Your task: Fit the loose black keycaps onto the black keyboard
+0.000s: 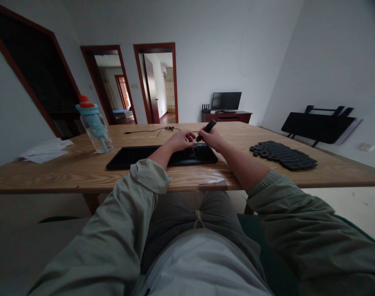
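A black keyboard (133, 157) lies across the table before me. Over its right part, my right hand (212, 138) is closed around a black tool with a thick round handle (210, 126), tilted up to the right. The tool's lower end points down toward the keyboard's back edge; its kind is unclear. Close beside that end, my left hand (181, 141) hovers over the keyboard with curled fingers drawn together; what is between them, if anything, is too small to name. Loose black keycaps (282, 154) lie packed together on the table to the right.
A clear bottle with an orange and blue lid (96, 129) stands at the left, near white paper (47, 150). A thin black cable (150, 130) lies behind the keyboard. Brown tape (212, 186) covers part of the wooden table's (82, 174) front edge.
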### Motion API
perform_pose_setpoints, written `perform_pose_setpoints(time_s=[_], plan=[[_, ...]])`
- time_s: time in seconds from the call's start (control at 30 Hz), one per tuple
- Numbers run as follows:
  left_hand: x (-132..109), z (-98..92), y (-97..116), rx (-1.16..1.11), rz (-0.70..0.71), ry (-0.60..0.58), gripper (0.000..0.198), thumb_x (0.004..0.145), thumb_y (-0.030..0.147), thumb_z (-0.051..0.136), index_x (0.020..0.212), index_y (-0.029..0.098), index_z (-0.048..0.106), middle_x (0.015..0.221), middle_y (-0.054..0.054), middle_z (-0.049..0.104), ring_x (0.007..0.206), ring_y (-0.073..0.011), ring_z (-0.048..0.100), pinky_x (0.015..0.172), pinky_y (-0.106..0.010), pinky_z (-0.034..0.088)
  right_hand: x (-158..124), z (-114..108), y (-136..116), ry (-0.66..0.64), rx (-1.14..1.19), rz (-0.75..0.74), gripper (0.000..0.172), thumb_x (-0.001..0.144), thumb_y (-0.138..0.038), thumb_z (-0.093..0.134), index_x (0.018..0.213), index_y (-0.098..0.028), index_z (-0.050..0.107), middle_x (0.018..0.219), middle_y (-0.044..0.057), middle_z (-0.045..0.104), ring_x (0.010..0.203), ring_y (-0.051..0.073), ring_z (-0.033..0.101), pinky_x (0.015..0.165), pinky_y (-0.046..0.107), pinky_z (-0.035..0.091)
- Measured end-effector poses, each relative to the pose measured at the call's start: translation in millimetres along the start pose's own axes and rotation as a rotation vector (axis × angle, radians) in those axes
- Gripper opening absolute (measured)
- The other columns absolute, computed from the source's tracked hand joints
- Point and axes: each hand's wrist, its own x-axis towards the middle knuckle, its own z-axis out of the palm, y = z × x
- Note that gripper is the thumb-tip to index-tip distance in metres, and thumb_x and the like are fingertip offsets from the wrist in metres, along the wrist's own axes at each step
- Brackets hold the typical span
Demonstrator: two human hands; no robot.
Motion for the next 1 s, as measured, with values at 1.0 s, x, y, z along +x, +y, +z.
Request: perform_pose_setpoints(time_s=[1.0], plan=[[0, -3.2, 12, 0.000, -0.038, 0.032, 0.016, 0.080, 0.024, 0.078, 0.093, 0.014, 0.077, 0.088, -0.007, 0.078, 0.076, -0.0180, 0.068, 0.074, -0.031, 0.053, 5, 0, 4, 0.040, 0.192, 0.097, 0.018, 0.078, -0.035, 0.061, 0.070, -0.019, 0.058, 0.057, 0.001, 0.056, 0.046, 0.012, 0.044, 0.040, 0.026, 0.033]])
